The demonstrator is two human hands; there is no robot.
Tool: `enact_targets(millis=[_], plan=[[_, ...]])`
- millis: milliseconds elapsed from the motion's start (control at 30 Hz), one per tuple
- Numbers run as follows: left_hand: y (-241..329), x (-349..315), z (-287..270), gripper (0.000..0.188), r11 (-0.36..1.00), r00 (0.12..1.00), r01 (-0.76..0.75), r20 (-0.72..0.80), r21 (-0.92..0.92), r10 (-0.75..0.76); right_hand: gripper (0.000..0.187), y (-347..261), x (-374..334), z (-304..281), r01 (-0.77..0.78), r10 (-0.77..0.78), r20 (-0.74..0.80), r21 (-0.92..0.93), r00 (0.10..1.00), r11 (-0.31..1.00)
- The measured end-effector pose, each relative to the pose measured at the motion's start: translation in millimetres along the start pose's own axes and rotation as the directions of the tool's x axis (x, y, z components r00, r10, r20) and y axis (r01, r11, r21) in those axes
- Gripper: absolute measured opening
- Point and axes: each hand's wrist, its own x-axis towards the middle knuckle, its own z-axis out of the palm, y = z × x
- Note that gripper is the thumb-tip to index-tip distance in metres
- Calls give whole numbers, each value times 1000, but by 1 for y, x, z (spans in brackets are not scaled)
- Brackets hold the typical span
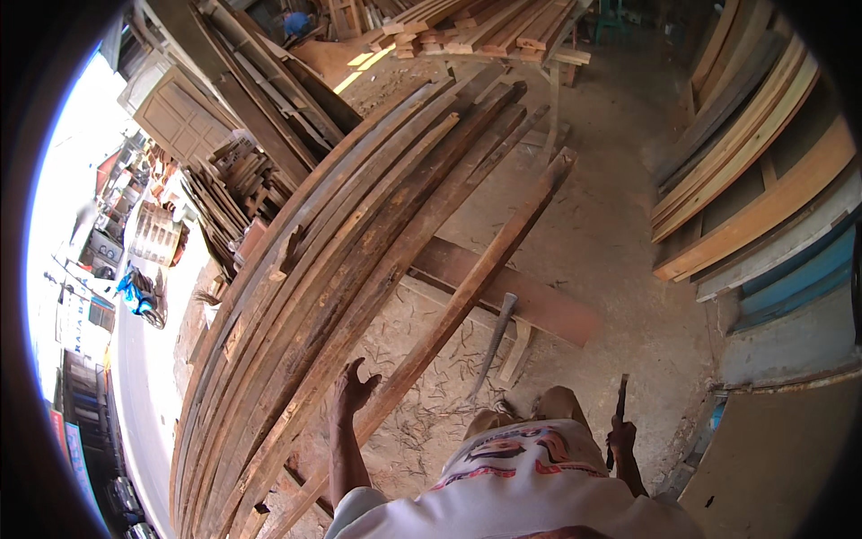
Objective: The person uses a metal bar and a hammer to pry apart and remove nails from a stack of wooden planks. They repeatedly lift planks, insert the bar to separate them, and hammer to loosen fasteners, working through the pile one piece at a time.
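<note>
My left hand [356, 388] hangs beside a long single wooden beam [471, 292], its thumb and fingers apart and nothing between them. Whether its fingertips touch the wood I cannot tell. To its left, long weathered beams [346, 256] lie side by side. On my right, held away from my body, my right hand [621, 436] is closed round a dark, narrow bar-like tool [624, 391] that points upward; its exact kind is unclear. A long greyish metal bar [494, 341] leans by the low wooden bench [539, 314] in front of my legs.
Wood scraps and shavings [431, 350] litter the floor around my feet. Sawn planks [494, 31] are stacked at the far end. More boards [745, 135] lean along the right wall. At far left is a road [139, 386] with a blue motorbike [139, 295].
</note>
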Motion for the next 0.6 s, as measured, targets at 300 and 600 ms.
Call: enact_targets(millis=[300,600], plan=[[219,118,72,64,852,876,-481,-66,-206,478,34,-347,-11,0,723,-714,-206,402,669,562],[403,249,130,87,913,913,-408,11,-12,409,20,-570,65,18,819,-953,-92,540,288,196]])
